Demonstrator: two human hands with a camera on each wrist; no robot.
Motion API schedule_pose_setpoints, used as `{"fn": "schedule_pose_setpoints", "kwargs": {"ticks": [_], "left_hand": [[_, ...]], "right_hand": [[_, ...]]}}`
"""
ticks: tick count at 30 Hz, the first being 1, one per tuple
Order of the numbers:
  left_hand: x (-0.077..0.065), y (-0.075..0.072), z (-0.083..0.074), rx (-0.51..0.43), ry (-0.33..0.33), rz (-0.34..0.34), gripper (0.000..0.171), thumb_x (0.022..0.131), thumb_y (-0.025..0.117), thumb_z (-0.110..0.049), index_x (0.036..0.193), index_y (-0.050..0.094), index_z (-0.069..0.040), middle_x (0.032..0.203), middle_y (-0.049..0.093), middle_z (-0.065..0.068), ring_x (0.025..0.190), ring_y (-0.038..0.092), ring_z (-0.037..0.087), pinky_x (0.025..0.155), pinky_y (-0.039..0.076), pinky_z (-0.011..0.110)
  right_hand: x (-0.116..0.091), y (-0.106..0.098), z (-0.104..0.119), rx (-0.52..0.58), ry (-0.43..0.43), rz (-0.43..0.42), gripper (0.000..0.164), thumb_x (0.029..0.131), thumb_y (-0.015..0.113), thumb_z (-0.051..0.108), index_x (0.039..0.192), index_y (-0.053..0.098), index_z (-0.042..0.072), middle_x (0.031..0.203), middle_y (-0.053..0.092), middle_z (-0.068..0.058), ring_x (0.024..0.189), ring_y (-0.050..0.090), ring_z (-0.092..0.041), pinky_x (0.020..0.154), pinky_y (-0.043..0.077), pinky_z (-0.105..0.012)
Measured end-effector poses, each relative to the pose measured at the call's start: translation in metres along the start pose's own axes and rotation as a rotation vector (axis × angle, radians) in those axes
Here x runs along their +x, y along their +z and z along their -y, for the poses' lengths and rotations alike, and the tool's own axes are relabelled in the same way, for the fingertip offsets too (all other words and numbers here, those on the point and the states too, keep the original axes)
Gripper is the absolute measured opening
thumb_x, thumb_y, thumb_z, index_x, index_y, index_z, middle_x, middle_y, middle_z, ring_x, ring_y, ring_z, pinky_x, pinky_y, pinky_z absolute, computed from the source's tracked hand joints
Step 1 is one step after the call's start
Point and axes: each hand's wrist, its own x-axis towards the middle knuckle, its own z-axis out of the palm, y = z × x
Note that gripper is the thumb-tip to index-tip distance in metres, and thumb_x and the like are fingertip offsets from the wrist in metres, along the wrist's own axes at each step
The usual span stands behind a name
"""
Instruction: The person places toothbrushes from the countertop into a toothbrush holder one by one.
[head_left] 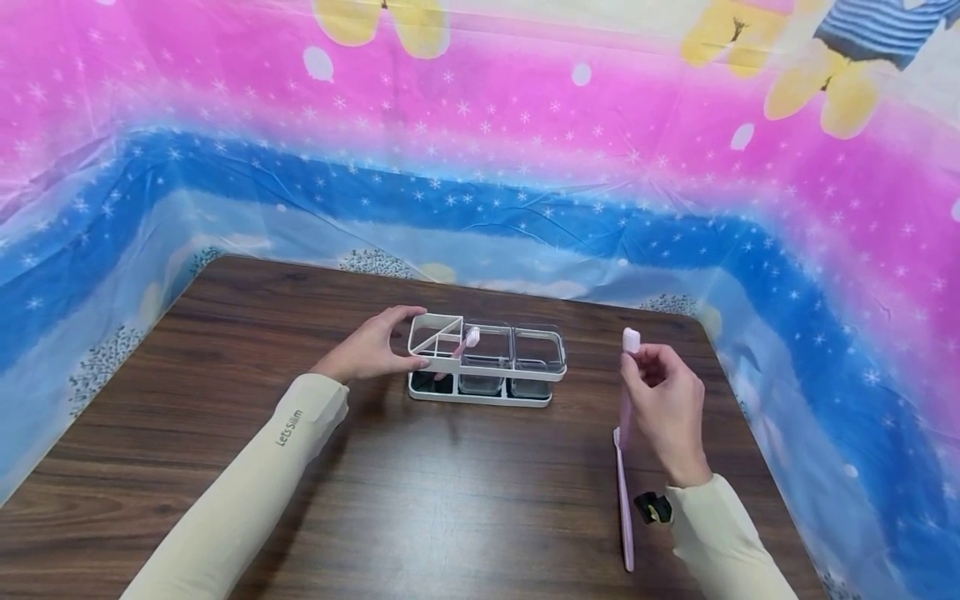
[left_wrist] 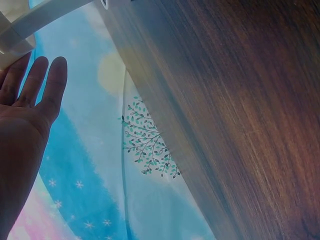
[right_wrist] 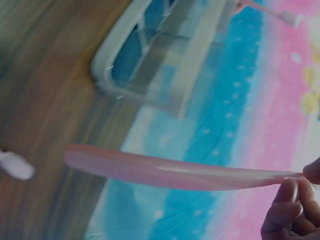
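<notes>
A white two-tier toothbrush holder with clear cups stands toward the back of the table. My left hand grips its left end, thumb at the front rail and fingers behind. One pink toothbrush leans in the holder's divided left section, head up. To the right, my right hand pinches a second pink toothbrush just below its head. It hangs handle down, above the table and apart from the holder. A third pink toothbrush lies on the table below that hand.
The brown wood-grain table has its back edge just behind the holder. A pink and blue patterned cloth hangs around the table's back and sides. Clear cups sit in the holder's middle and right places.
</notes>
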Motion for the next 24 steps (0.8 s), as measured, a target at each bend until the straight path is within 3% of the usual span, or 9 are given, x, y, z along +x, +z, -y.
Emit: {"fn": "schedule_pose_setpoints", "kwargs": {"ticks": [10,18,24], "left_hand": [[0.001,0.001,0.001,-0.005,0.014,-0.004,0.082,0.073,0.080,-0.037,0.140,0.041,-0.009,0.124,0.050,0.011,0.106,0.054,0.030,0.087,0.046,0.049],[0.001,0.001,0.001,-0.002,0.016,-0.004,0.081,0.073,0.080,-0.037,0.140,0.041,-0.011,0.124,0.050,0.010,0.107,0.055,0.029,0.087,0.046,0.046],[0.000,0.001,0.002,-0.014,0.022,-0.006,0.083,0.073,0.081,-0.037,0.140,0.041,-0.008,0.125,0.050,0.011,0.106,0.055,0.030,0.086,0.047,0.047]], "right_hand": [[0.005,0.006,0.039,0.332,-0.091,-0.070,0.012,0.087,0.067,0.003,0.095,0.063,-0.005,0.083,0.065,-0.013,0.061,0.054,-0.013,0.055,0.044,-0.017],[0.008,0.006,0.079,0.481,-0.181,-0.105,0.011,0.084,0.064,-0.007,0.095,0.062,-0.011,0.087,0.066,-0.017,0.063,0.057,-0.012,0.058,0.047,-0.018],[0.010,0.011,0.101,0.567,-0.197,-0.104,0.012,0.084,0.063,-0.008,0.095,0.060,-0.014,0.090,0.066,-0.021,0.068,0.060,-0.015,0.064,0.051,-0.021]]}}
